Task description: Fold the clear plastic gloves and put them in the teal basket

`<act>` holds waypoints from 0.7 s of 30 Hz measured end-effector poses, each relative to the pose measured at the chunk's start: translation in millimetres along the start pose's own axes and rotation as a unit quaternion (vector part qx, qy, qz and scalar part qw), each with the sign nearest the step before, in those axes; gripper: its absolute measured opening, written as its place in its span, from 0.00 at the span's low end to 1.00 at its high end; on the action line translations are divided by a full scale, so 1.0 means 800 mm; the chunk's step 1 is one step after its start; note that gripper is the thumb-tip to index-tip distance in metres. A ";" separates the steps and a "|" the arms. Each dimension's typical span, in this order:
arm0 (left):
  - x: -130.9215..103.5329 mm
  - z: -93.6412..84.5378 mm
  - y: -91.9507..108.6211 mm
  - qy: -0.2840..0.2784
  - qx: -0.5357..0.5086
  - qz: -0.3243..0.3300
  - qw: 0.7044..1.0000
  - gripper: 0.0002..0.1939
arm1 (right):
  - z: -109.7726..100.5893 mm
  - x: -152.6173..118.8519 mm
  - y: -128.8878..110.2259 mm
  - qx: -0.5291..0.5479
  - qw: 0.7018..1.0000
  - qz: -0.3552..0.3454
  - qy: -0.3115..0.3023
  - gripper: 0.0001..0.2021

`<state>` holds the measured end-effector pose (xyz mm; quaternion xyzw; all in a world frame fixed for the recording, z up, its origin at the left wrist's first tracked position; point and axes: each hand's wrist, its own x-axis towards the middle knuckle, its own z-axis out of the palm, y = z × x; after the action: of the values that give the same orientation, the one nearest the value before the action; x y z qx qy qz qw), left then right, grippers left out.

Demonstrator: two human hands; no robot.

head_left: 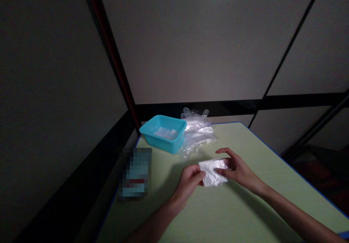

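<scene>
A folded piece of clear, shiny plastic point(214, 173) is held above the table between both hands. My left hand point(190, 180) pinches its left edge, thumb on top. At its right side, my right hand point(235, 168) holds it between the thumb in front and fingers behind, with the index finger raised and curved. Beyond the hands lies a loose pile of clear plastic point(197, 132), some of it shaped like glove fingers. Left of that pile stands a turquoise basket point(178, 145) with folded clear plastic point(165, 132) inside.
A blurred-out flat item point(135, 174) lies at the table's left edge. The pale green table point(201, 217) has a blue edge and stands against a panelled wall with a dark band.
</scene>
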<state>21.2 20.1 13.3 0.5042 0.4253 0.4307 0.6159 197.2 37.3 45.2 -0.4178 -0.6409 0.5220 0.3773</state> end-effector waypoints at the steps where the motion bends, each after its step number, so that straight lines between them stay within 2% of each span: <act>1: -0.003 -0.001 0.005 0.008 -0.041 -0.017 0.999 0.14 | 0.003 0.003 0.000 0.003 1.000 0.003 -0.002 0.25; 5: -0.010 -0.005 0.023 0.048 -0.087 -0.051 0.994 0.18 | 0.011 0.021 -0.005 0.003 1.000 -0.005 0.001 0.25; 8: -0.010 -0.008 0.032 0.034 -0.066 -0.061 0.995 0.17 | 0.014 0.039 -0.014 0.002 1.000 -0.016 0.003 0.25; 11: -0.007 -0.015 0.036 0.022 0.001 -0.056 0.998 0.13 | 0.014 0.059 -0.024 0.020 0.999 -0.023 -0.021 0.24; 13: -0.005 -0.024 0.039 0.072 0.103 -0.006 0.992 0.10 | 0.012 0.074 -0.032 0.026 0.999 -0.029 -0.031 0.24; 15: -0.004 -0.037 0.043 0.149 0.248 0.098 0.952 0.09 | 0.008 0.093 -0.041 0.021 0.998 -0.045 -0.031 0.22; 17: -0.002 -0.054 0.046 0.208 0.384 0.192 0.879 0.14 | 0.004 0.115 -0.050 0.009 0.997 -0.069 -0.031 0.19; 19: 0.002 -0.072 0.047 0.228 0.475 0.218 0.821 0.22 | 0.003 0.139 -0.058 -0.011 0.995 -0.094 -0.037 0.14; 21: 0.005 -0.088 0.043 0.226 0.525 0.202 0.795 0.25 | 0.005 0.163 -0.066 -0.038 0.991 -0.121 -0.043 0.11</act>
<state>-48.5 46.3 37.5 0.7129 0.6019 0.3575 0.0417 138.2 151.6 102.4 -0.3282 -0.7217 0.4651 0.3938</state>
